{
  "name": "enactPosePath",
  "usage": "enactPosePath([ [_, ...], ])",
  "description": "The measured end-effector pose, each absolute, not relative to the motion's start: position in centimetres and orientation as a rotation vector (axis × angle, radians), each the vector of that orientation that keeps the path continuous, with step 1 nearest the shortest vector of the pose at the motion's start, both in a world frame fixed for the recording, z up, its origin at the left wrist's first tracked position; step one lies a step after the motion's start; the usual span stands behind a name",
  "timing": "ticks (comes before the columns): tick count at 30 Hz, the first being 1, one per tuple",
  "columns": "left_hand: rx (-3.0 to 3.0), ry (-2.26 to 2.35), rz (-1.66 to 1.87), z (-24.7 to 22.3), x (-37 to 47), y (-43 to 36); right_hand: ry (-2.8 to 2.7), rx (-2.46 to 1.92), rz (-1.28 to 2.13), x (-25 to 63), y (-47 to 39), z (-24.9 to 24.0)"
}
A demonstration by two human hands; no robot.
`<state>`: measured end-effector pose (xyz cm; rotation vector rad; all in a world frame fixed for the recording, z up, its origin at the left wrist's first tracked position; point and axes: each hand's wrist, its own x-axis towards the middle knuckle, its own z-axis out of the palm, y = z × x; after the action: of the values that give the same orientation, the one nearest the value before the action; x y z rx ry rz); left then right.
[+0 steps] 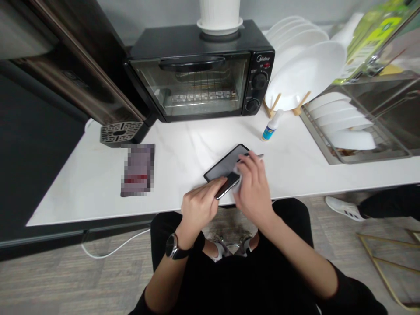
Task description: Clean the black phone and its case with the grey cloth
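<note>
A dark smartphone (229, 185) with a shiny edge is tilted over the counter near its front edge. My left hand (201, 202) grips its lower left end, fingers on top. Curled over the other end is my right hand (252, 186), slightly blurred, with a thin white tissue-like piece (236, 169) showing between its fingers and the phone. Behind both hands lies a flat grey panel with a black rim (226, 162), partly covered by the fingers; whether it is a tablet or a case I cannot tell. A small spray bottle (271, 127) with a blue label stands beyond my right hand.
A black toaster oven (200, 83) stands at the back, bearing a white pot (219, 15). Left are a drinks machine (121, 131) and a pixelated flat item (138, 170). White plates (305, 74) stand in a rack beside the sink (324, 140). Another person's shoe (343, 208) shows at right.
</note>
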<state>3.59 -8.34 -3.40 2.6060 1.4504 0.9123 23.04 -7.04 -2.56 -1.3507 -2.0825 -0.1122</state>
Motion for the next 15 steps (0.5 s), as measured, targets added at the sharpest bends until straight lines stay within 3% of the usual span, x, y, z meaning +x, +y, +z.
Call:
enactPosePath([
  [7, 2.655, 1.592, 0.905, -4.6, 2.9, -8.5, -2.321, -0.914, -0.301, 19.4, -10.5, -2.8],
  [15, 2.5, 1.442, 0.911, -2.8, 3.7, -8.3, -1.977, -1.501, -0.009, 26.4, -3.5, -1.7],
])
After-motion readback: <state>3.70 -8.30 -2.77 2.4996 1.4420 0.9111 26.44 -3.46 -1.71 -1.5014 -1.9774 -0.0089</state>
